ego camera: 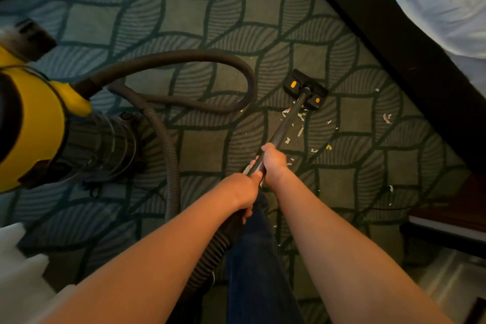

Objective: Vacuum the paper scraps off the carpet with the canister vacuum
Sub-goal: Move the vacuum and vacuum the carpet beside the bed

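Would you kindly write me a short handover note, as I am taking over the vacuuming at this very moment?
Hands: the left hand grips the wand at its near end by the hose; the right hand grips it further up.
Things: the floor head sits on the carpet; the canister vacuum stands to the left, with the hose looped across the carpet.
Done: the carpet left of the wand looks nearly free of scraps.
Left: paper scraps beside the wand, and more toward the bed frame.
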Action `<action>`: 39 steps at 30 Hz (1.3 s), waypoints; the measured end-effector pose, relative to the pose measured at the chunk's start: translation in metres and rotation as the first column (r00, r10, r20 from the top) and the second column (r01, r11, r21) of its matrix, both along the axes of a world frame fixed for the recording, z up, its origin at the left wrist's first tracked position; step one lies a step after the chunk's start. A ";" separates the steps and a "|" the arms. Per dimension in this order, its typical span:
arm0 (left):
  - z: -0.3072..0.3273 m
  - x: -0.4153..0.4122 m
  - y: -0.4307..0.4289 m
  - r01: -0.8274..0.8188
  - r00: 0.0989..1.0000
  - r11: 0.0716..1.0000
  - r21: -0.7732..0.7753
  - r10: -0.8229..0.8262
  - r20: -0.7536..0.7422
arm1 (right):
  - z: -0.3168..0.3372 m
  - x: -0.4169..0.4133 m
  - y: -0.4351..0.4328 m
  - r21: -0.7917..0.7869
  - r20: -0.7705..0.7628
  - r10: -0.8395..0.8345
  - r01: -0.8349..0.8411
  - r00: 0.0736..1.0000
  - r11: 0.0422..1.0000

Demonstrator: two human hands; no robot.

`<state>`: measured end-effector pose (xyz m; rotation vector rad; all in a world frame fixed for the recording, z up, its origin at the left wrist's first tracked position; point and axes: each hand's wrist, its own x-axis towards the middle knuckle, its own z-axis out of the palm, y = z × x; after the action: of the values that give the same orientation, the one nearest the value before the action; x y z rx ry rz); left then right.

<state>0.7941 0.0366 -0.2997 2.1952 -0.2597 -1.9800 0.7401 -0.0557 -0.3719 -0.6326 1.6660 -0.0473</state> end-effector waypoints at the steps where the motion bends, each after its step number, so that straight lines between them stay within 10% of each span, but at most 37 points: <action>1: 0.002 -0.003 0.008 -0.008 1.000 1.000 -0.004 0.008 0.000 | 0.000 -0.002 0.008 0.002 0.009 -0.003 0.003 1.000 1.000; 39: 0.103 -0.089 0.124 0.051 0.997 0.999 0.008 -0.051 -0.055 | 0.123 -0.099 0.148 0.140 0.073 0.076 -0.085 0.994 0.986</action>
<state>0.7049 0.1601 -0.1964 2.1573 -0.3028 -2.0680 0.6410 0.0925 -0.2489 -0.5825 1.5620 0.1073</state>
